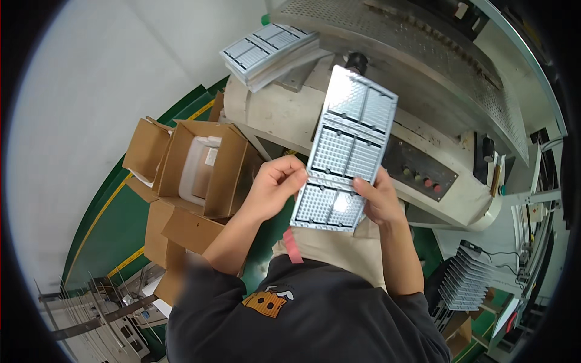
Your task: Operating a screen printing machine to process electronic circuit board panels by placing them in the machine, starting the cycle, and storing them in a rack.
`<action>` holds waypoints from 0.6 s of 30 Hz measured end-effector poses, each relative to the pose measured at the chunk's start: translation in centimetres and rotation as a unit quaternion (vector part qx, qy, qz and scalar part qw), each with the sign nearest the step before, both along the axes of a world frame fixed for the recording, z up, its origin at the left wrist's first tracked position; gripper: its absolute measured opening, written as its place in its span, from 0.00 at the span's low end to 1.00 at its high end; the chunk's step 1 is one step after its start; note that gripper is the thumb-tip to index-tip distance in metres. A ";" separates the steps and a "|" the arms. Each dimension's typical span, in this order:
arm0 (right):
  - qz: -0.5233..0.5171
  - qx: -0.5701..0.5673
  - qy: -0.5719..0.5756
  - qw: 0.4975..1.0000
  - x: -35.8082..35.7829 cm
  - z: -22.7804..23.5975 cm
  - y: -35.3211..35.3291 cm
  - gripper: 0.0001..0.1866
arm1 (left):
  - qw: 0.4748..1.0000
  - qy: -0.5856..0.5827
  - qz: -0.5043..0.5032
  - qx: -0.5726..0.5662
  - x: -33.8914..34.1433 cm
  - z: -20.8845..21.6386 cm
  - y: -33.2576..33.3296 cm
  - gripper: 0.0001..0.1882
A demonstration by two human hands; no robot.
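Observation:
A long, glossy silvery panel (346, 151) is tilted up in front of me. Three sections make it up, each patterned with small raised cells and split by black lines. My right hand (384, 201) grips its right edge, thumb on the front and fingers behind. At the left edge, my left hand (273, 187) is closed in a pinch with thumb and forefinger on the panel's rim. A stack of similar panels (266, 49) lies beyond on the pale machine's ledge, to the left.
Ahead stands a pale machine (254, 112) with a perforated metal cover (417, 51) and a button panel (420, 169). Open cardboard boxes (237, 160) sit at the left, one with a white liner (196, 166). A rack of stacked plates (466, 278) stands at the lower right.

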State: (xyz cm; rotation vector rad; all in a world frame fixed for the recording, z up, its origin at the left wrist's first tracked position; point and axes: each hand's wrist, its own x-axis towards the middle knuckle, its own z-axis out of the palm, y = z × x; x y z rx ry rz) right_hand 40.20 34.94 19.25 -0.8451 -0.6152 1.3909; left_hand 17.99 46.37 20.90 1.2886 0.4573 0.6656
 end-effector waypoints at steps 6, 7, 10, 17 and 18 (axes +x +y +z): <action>-0.137 0.032 -0.056 0.988 0.3 0.4 -3.6 0.22 | 0.915 0.149 0.110 0.358 3.3 2.9 -4.6 0.08; -0.184 0.012 -0.053 0.981 0.2 0.3 -3.7 0.20 | 0.915 0.149 0.107 0.358 3.7 2.6 -5.0 0.08; -0.232 -0.019 -0.065 0.970 0.0 -2.5 -4.5 0.14 | 0.913 0.226 0.131 0.314 4.4 0.4 -5.8 0.06; -0.268 0.012 -0.064 0.961 -0.1 -3.0 -6.7 0.07 | 0.993 0.087 0.055 0.049 4.3 -1.2 -7.8 0.11; -0.258 0.034 -0.062 0.963 0.2 -2.9 -6.9 0.07 | 0.999 0.012 0.031 -0.009 4.3 -1.2 -8.0 0.13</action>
